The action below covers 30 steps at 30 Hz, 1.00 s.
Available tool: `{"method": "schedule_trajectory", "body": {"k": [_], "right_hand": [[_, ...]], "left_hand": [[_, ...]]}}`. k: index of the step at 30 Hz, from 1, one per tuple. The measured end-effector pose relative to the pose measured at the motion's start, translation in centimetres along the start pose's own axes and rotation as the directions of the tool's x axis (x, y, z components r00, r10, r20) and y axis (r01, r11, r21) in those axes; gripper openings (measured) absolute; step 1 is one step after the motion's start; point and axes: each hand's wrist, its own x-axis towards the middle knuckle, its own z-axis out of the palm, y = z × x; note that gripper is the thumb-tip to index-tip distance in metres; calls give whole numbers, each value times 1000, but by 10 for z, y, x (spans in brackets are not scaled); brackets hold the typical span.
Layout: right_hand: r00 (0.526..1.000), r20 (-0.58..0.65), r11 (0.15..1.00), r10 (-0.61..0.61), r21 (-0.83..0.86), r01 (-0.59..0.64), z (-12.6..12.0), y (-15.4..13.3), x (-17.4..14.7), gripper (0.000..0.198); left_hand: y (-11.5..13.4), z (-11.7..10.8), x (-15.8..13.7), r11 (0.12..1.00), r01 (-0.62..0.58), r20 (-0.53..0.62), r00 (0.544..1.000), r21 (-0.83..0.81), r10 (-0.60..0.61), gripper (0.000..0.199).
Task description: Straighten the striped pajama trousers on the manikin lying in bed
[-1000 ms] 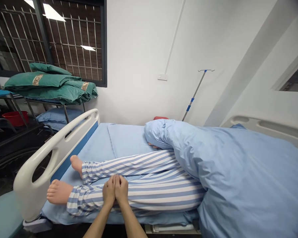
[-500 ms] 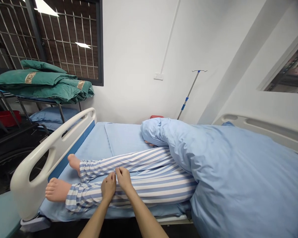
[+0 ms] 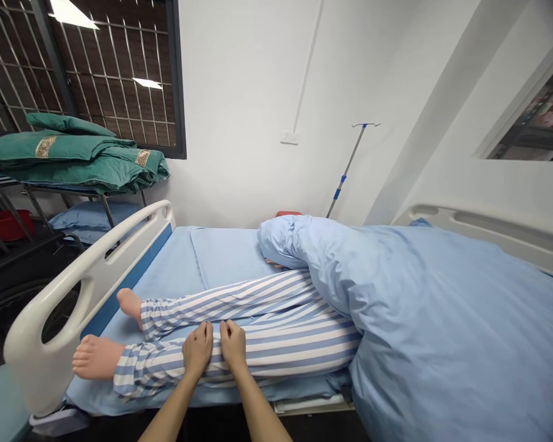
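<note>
My left hand is curled into a fist over the near lower leg, its knuckles up by the gap between the legs. Close to its right, my right hand is also a fist, on or just above the same leg near the knee. Nothing shows in either hand. Blue-and-white striped trousers cover both legs of a figure that looks like a mannequin, lying on the bed. Its bare near foot and far foot point left. A light blue quilt hides the upper body.
A white footboard stands at the left end of the bed, a headboard at the right. Behind the bed rises an IV pole. Green folded bedding lies on a rack, near a red basin and a dark wheelchair.
My right hand has come down towards me, level with the left, and both fists now sit side by side. The view has shifted slightly right. The legs and quilt lie as before.
</note>
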Motion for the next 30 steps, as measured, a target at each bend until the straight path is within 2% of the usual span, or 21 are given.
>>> {"method": "schedule_trajectory", "body": {"k": [4,7,11,14,16,18,21,23,27,30], "right_hand": [[999,-43,1000,1,29,1,-1,-2,1,38],[999,-50,999,0,54,2,-1,-2,1,39],[997,-77,995,-1,102,9,-2,0,2,40],[998,-58,991,33,132,-25,-3,1,4,41],[996,-54,985,67,165,-57,-4,2,6,41],[993,-67,976,93,205,-78,-5,2,7,41],[991,-78,966,109,244,-87,-6,1,6,40],[990,-82,965,111,246,-88,-5,2,5,39],[992,-88,971,93,229,-71,-6,3,6,37],[995,-48,984,87,158,-79,-17,-6,13,38]], "left_hand": [[2,-6,2,998,17,25,1000,-58,-16,34],[8,-16,10,979,52,62,997,-198,-40,35],[31,-31,21,896,-60,-31,998,-440,52,37],[48,-27,18,806,-46,-82,997,-590,-3,40],[53,-16,11,788,0,-68,996,-615,-53,38],[50,-2,3,813,12,-52,997,-582,-52,32],[41,19,-3,893,-23,-54,999,-449,-2,21],[35,27,-2,943,-68,-60,997,-325,51,24],[34,31,1,984,-84,-31,996,-155,80,30],[41,23,-1,991,-50,-20,999,-124,48,32]]}}
